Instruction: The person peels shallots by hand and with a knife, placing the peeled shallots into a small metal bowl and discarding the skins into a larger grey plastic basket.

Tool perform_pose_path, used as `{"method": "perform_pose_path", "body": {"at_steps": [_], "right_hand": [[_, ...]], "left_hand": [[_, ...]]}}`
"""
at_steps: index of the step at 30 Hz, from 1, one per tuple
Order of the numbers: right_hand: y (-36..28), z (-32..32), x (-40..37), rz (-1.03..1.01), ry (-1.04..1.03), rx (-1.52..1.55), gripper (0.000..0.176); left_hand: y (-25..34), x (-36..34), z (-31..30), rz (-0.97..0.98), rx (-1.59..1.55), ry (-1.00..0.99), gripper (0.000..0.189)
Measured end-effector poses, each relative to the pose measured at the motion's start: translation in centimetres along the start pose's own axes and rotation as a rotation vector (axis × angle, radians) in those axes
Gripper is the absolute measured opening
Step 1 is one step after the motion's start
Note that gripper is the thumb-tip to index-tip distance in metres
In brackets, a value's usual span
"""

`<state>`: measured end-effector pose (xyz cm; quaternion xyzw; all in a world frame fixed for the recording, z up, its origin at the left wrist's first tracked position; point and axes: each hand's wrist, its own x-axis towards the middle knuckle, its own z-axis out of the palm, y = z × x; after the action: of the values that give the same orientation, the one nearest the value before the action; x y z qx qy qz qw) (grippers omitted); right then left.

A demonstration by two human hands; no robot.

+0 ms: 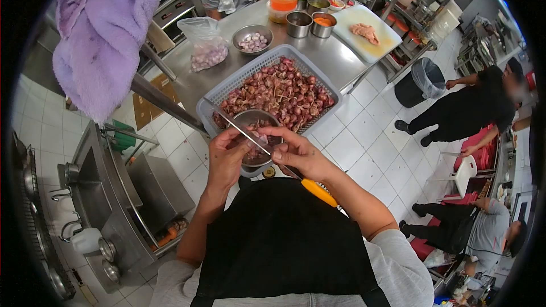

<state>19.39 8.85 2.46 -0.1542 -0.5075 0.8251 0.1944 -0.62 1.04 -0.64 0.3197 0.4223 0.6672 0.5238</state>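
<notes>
My right hand (298, 154) is closed around a knife (318, 190) with a yellow handle. Its long blade slants up and left, across the fingers of my left hand (228, 152). That hand is pinched around a small pinkish shallot (261, 139), partly hidden by fingers and blade. Directly beneath both hands is a metal bowl (244, 118) with shallot pieces and skins in it. The bowl rests at the near corner of a grey plastic basket (333, 82) heaped with unpeeled red shallots (284, 88).
On the steel table (179, 77) stand a bag of peeled shallots (207, 55), a bowl of peeled shallots (252, 40), metal pots (298, 25) and a cutting board (380, 50) with raw meat. A purple towel (108, 34) hangs at left. Several people are nearby.
</notes>
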Motion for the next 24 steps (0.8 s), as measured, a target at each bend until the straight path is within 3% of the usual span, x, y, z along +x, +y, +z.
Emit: {"method": "perform_pose_path", "body": {"at_steps": [6,8,20,24], "right_hand": [[0.3,-0.8,0.2,0.035,0.000,0.120,0.045],[0.3,-0.8,0.2,0.045,0.013,0.140,0.044],[0.7,-2.0,-0.1,0.045,0.079,0.189,0.048],[0.3,-1.4,-0.3,0.087,0.103,0.039,0.058]], "left_hand": [[0.2,0.2,0.4,0.031,-0.053,-0.041,0.026],[0.3,0.2,0.7,-0.016,-0.204,-0.021,0.029],[0.8,-0.1,0.8,-0.059,-0.155,-0.022,0.030],[0.0,0.1,0.1,-0.013,-0.051,0.013,0.029]]}}
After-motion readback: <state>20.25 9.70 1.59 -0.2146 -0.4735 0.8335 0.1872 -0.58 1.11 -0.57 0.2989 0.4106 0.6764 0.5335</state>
